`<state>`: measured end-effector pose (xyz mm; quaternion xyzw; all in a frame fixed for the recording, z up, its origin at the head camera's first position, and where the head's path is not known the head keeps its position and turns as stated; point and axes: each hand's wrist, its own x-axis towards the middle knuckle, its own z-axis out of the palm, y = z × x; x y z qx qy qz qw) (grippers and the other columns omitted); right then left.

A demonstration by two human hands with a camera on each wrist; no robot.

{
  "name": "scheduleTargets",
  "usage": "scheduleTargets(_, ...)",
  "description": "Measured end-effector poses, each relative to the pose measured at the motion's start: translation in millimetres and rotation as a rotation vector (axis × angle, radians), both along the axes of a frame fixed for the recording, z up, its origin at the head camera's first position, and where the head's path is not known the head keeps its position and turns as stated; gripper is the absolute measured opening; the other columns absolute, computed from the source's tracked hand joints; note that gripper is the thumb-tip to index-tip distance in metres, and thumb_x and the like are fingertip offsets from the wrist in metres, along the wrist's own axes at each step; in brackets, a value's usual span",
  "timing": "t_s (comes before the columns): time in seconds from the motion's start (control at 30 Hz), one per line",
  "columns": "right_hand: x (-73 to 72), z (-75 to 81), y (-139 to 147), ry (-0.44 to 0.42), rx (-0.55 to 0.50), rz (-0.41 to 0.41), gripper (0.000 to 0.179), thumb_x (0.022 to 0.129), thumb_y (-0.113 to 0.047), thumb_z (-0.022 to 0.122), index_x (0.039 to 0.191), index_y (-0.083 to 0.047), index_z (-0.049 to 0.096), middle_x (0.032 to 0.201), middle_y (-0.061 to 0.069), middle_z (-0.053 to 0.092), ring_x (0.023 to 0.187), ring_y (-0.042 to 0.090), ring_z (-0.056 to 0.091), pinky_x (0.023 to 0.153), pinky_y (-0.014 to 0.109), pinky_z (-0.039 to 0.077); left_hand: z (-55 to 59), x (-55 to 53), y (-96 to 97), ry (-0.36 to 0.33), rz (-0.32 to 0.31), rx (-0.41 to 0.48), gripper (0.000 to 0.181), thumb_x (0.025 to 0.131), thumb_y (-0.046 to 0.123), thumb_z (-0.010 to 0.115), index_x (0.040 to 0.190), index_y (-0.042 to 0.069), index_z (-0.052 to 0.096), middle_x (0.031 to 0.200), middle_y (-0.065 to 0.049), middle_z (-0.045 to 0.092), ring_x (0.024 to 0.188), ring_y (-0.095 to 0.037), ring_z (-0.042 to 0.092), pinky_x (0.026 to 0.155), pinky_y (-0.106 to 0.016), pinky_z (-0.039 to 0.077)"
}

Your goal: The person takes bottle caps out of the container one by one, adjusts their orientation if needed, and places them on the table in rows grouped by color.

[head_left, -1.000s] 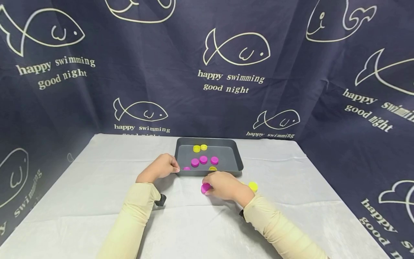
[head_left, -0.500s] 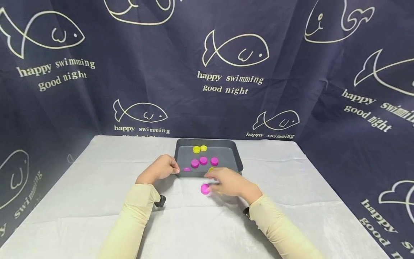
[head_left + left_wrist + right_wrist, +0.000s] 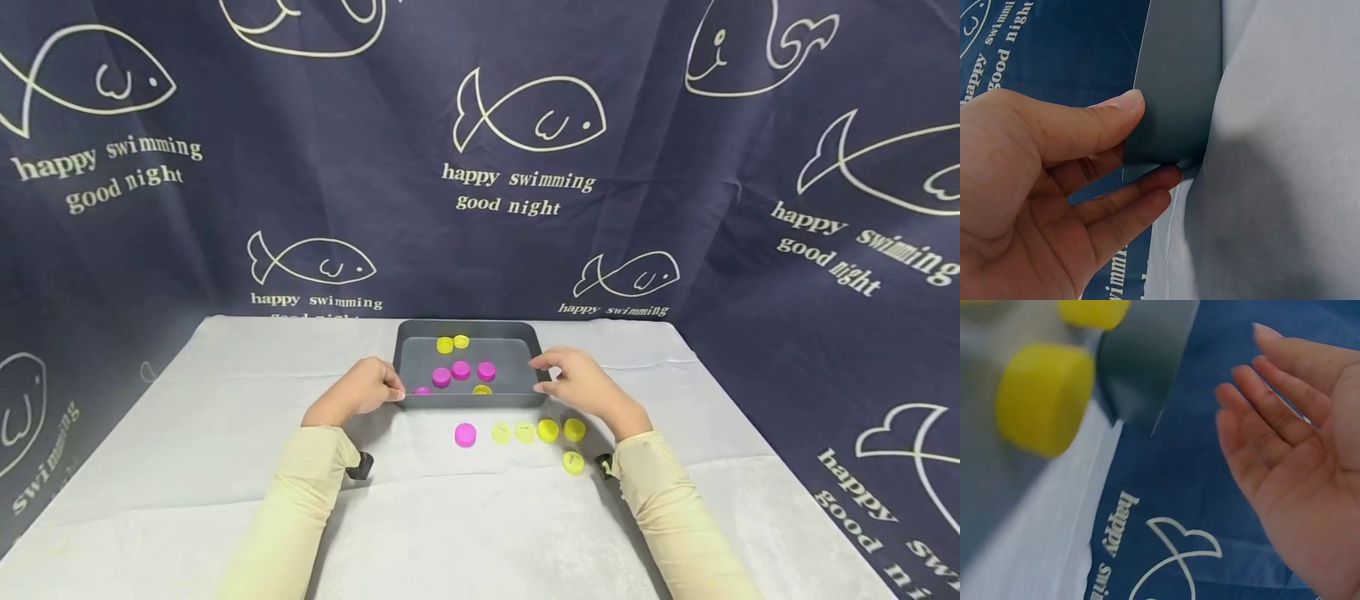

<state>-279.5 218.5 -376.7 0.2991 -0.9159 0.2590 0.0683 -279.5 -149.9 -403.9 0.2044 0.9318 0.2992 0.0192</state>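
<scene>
A dark grey rectangular tray (image 3: pixel 472 402) stands at the back of the table, with pink round plastic caps (image 3: pixel 461 370) and yellow ones (image 3: pixel 445 345) inside. My left hand (image 3: pixel 363 387) grips its front left corner; in the left wrist view the thumb presses the tray wall (image 3: pixel 1179 75) while fingers reach round the corner. By the tray's right side is my right hand (image 3: pixel 588 387), fingers parted and nothing held. The right wrist view shows that palm (image 3: pixel 1297 444) apart from the tray (image 3: pixel 1144 362). A pink cap (image 3: pixel 465 435) lies before the tray, left of a row of yellow caps (image 3: pixel 547 430).
One more yellow cap (image 3: pixel 573 462) sits below the row's right end, near the right wrist strap (image 3: pixel 603 465). White cloth (image 3: pixel 450 533) covers the table. Dark blue fabric (image 3: pixel 420 250) printed with fish hangs behind and at both sides.
My right hand has let go of the pink cap and moved right and back to the tray's right side, uncovering the yellow row. The left hand stays at the tray corner.
</scene>
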Motion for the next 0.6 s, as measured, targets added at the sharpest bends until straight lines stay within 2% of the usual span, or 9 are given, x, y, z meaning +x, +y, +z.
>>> scheduleTargets(0.2, -9.2, -15.1, 7, -0.015, 0.091, 0.027, 0.038, 0.078, -0.004, 0.08, 0.114, 0.003, 0.07, 0.112, 0.013, 0.069, 0.106, 0.031, 0.064, 0.092, 0.047, 0.051, -1.5, 0.8, -0.7, 0.005, -0.005, 0.003, 0.008, 0.086, 0.006, 0.073, 0.08, 0.005, 0.078, 0.08, 0.003, 0.068, 0.075, -0.011, 0.055, 0.072, -0.031, 0.047)
scheduleTargets(0.43, -10.4, -24.8, 8, -0.031, 0.099, 0.026, 0.011, 0.086, -0.009, 0.076, 0.095, -0.002, 0.076, 0.093, 0.002, 0.073, 0.09, 0.023, 0.068, 0.084, 0.039, 0.054, -2.3, -0.1, 0.2, 0.009, -0.01, 0.012, 0.008, 0.087, 0.005, 0.072, 0.081, 0.004, 0.078, 0.081, 0.002, 0.069, 0.077, -0.012, 0.057, 0.074, -0.033, 0.048)
scheduleTargets(0.6, -9.0, -28.2, 8, 0.001, 0.089, 0.039, 0.007, 0.087, -0.01, 0.075, 0.084, -0.003, 0.076, 0.084, -0.004, 0.072, 0.083, 0.017, 0.068, 0.08, 0.036, 0.055, -1.6, 0.2, 2.0, 0.011, -0.015, 0.008, 0.008, 0.086, 0.005, 0.073, 0.081, 0.004, 0.078, 0.081, 0.002, 0.069, 0.077, -0.011, 0.057, 0.076, -0.034, 0.048)
